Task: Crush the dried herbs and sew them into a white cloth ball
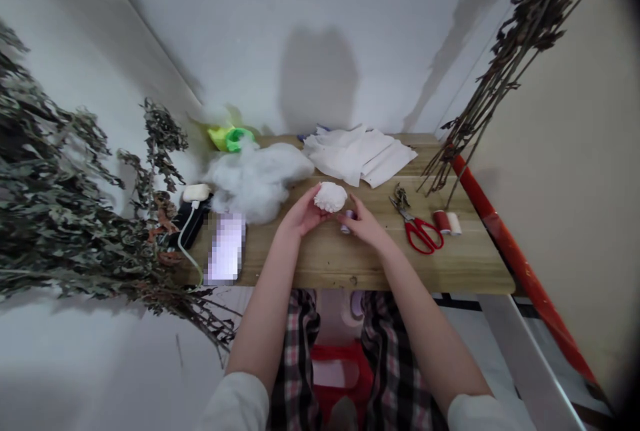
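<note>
A round white bundle with a gathered, ruffled lower edge (331, 197) is held in my left hand (305, 212), whose fingers curl round its left side and underside above the wooden table (320, 267). Just right of the bundle is my right hand (363, 219), its thumb and fingers around a small pale purple spool (347, 222). White sheets of thin fabric (357, 153) lie behind the bundle. To the left rests a big heap of white stuffing (260, 177).
Red-handled scissors (423, 234) lie at the right, beside a dark red spool (442, 221) and a white spool (454, 223). A phone (226, 247) and a white charger (196, 193) are on the left. Dried plants (65, 204) hang at both sides. Green-yellow bag (231, 139) behind.
</note>
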{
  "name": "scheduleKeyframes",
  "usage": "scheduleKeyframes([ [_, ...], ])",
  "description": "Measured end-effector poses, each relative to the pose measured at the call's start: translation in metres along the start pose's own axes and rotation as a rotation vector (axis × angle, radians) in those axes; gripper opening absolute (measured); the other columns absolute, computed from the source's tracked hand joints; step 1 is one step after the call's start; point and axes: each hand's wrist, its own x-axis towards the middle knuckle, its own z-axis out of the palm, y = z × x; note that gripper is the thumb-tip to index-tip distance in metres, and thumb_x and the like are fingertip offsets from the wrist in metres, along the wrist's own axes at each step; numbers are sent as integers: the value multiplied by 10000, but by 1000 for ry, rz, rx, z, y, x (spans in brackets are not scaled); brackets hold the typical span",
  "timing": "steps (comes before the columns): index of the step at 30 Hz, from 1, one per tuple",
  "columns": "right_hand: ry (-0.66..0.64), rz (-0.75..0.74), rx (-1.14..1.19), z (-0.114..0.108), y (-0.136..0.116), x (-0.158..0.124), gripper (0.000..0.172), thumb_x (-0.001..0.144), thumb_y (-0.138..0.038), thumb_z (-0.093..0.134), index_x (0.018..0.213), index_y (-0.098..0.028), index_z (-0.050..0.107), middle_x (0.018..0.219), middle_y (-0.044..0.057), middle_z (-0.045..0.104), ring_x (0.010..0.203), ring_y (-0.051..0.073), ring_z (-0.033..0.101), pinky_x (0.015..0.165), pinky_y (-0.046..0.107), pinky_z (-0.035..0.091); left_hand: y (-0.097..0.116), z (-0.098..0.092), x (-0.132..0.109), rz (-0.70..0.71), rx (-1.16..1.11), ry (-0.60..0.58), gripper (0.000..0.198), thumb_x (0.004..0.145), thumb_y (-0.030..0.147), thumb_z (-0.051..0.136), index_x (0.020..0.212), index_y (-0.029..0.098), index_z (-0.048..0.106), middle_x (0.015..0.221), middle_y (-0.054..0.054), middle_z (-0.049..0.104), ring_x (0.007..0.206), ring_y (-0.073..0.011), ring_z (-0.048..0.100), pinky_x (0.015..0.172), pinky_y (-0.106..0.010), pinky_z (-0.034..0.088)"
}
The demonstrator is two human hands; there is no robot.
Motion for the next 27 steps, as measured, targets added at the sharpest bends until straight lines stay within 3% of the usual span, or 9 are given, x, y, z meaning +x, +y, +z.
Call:
scheduleKeyframes([
  [5,33,35,48,-4,-4,1,560,680,-366,674,1179,-144,553,754,13,604,619,122,534,578,248,459,-1,0,2,17,69,4,291,848,427,552,976,193,667,945,-78,696,800,-178,651,662,-289,514],
  [10,-35,104,126,-11,-14,-1,322,645,-359,692,894,-171,610,721,-13,567,601,90,483,503,190,386,-4,-2,4,5,110,-39,369,843,508,534,988,194,665,929,-93,693,827,-188,654,673,-286,507],
  [17,-242,199,396,-19,-17,-2,302,565,-308,748,756,-174,556,589,-63,481,509,58,409,435,164,277,-5,5,0,-27,115,11,361,830,497,563,960,180,674,932,-75,694,843,-170,654,713,-263,506],
  [22,-349,238,666,-24,-21,-4,290,579,-224,726,794,-181,537,631,-48,540,553,79,494,498,194,372,-4,0,0,-18,114,7,339,832,478,568,945,178,679,981,-82,693,846,-164,655,714,-256,509],
  [27,-380,258,776,-27,-18,-2,288,617,-197,687,858,-195,530,647,-49,547,538,79,484,469,187,346,-6,-5,0,15,186,-50,360,779,471,637,965,166,678,967,-100,691,852,-191,654,740,-296,513],
])
